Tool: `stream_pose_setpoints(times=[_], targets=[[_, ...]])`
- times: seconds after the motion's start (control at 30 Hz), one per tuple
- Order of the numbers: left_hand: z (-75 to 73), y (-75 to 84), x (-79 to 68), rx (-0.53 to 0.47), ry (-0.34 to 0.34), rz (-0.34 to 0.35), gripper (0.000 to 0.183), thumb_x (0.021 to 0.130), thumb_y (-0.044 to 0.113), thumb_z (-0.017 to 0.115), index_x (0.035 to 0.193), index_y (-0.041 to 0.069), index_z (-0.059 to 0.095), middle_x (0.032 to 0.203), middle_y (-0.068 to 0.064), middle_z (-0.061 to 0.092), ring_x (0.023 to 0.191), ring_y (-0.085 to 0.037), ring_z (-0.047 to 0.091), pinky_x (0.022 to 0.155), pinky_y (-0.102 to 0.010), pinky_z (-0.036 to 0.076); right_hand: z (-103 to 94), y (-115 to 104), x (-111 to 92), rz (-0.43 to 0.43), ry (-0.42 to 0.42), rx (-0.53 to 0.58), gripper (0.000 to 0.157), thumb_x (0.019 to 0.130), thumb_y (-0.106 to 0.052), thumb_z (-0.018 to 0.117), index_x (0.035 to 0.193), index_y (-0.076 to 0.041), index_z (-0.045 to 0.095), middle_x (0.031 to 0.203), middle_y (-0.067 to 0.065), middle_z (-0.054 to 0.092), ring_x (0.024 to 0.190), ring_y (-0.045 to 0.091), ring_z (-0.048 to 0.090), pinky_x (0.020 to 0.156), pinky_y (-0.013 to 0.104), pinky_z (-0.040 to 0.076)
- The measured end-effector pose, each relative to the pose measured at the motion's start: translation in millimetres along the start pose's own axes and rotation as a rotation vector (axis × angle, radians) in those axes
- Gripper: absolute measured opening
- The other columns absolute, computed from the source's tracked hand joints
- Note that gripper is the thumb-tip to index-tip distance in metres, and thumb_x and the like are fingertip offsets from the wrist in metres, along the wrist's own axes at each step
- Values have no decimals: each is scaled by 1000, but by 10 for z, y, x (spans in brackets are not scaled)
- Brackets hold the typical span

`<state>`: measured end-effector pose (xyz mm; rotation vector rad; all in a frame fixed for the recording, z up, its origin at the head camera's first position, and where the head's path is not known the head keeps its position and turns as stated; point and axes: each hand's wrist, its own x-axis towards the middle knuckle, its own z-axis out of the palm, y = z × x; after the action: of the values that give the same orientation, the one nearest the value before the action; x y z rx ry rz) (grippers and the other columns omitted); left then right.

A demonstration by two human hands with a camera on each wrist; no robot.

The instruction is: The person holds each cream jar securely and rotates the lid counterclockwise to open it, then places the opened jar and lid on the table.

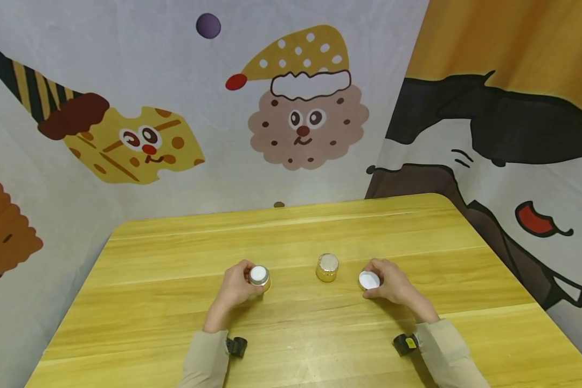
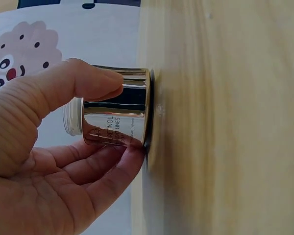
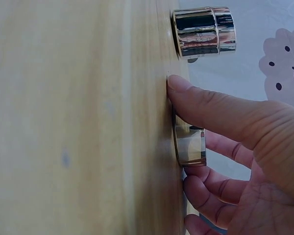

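My left hand [image 1: 238, 284] grips a shiny gold cream jar [image 1: 260, 279] that stands upright on the table without its lid, a white disc showing at its top. In the left wrist view, thumb and fingers lie on opposite sides of the jar [image 2: 117, 105], below its clear threaded neck [image 2: 74, 117]. Over on the right, my right hand [image 1: 392, 281] holds a gold lid [image 1: 369, 279] lying upside down on the table, white inside facing up. In the right wrist view, thumb and fingers are around the lid [image 3: 190, 144].
Between the hands stands a second gold jar [image 1: 327, 268] with its lid on. Everything rests on a yellow wood-grain table [image 1: 291, 334]. A cloth with cartoon prints [image 1: 307, 126] hangs behind the table's far edge. A black wrist camera [image 1: 236, 347] sits at the left cuff.
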<state>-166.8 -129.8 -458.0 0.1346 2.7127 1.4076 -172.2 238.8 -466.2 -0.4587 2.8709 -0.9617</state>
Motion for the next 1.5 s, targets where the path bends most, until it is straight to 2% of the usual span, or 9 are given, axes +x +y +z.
stream_pose_setpoints(times=[0.1, 0.23, 0.37, 0.5, 0.63, 0.8, 1.03, 1.33, 1.5], targets=[[8, 1, 8, 5, -11, 3, 43, 65, -5, 79, 102, -7, 56, 96, -16, 61, 89, -28, 57, 80, -43, 50, 0, 10, 0, -6, 1, -4, 42, 61, -12, 87, 93, -10, 59, 90, 4, 58, 80, 19, 50, 68, 34, 41], [17, 13, 24, 19, -26, 18, 53, 66, -2, 79, 111, -9, 53, 104, -19, 60, 95, -33, 58, 84, -45, 49, -2, 22, 2, -10, 3, -7, 43, 60, -12, 87, 93, -10, 59, 90, 3, 58, 79, 19, 51, 67, 33, 41], [38, 29, 50, -20, -21, 39, 56, 69, 1, 79, 117, -9, 52, 107, -19, 60, 94, -31, 58, 82, -42, 51, -6, 19, 5, -13, 4, -9, 43, 60, -12, 87, 93, -9, 60, 89, 3, 58, 79, 18, 51, 67, 33, 41], [49, 76, 79, -75, 41, 100, 48, 71, 3, 78, 113, -8, 58, 106, -20, 61, 93, -29, 56, 78, -41, 50, -7, 13, 11, -9, 2, -7, 43, 61, -13, 87, 93, -10, 60, 89, 2, 58, 79, 18, 51, 67, 33, 40], [65, 143, 102, -105, 108, 175, 41, 72, 3, 77, 109, -6, 61, 109, -21, 62, 100, -34, 54, 87, -47, 46, -5, 12, 13, -4, 2, -12, 43, 61, -13, 87, 93, -10, 60, 89, 2, 58, 80, 18, 51, 68, 33, 40], [107, 223, 115, -148, 136, 230, 36, 74, 1, 75, 107, -5, 63, 108, -21, 63, 100, -36, 56, 91, -49, 45, -5, 9, 13, -2, 1, -20, 44, 60, -13, 87, 94, -10, 59, 91, 3, 60, 80, 19, 52, 68, 34, 41], [202, 315, 143, -205, 93, 271, 34, 76, 0, 74, 107, -5, 63, 108, -23, 62, 100, -39, 56, 91, -52, 44, -8, -9, 10, 24, -7, -14, 44, 60, -13, 87, 94, -10, 60, 92, 3, 60, 81, 19, 52, 69, 35, 42], [394, 430, 184, -185, 23, 301, 35, 74, 0, 74, 106, -7, 62, 106, -22, 63, 97, -34, 58, 90, -47, 47, -2, 4, 7, 26, -7, -13, 43, 61, -12, 87, 94, -10, 60, 91, 2, 60, 81, 18, 52, 69, 35, 42], [482, 465, 225, -239, -12, 301, 34, 74, -3, 73, 105, -8, 62, 105, -25, 62, 97, -36, 58, 89, -48, 48, -1, 9, 6, 28, -5, -9, 43, 61, -12, 87, 94, -10, 60, 91, 3, 60, 81, 19, 52, 69, 35, 41]])
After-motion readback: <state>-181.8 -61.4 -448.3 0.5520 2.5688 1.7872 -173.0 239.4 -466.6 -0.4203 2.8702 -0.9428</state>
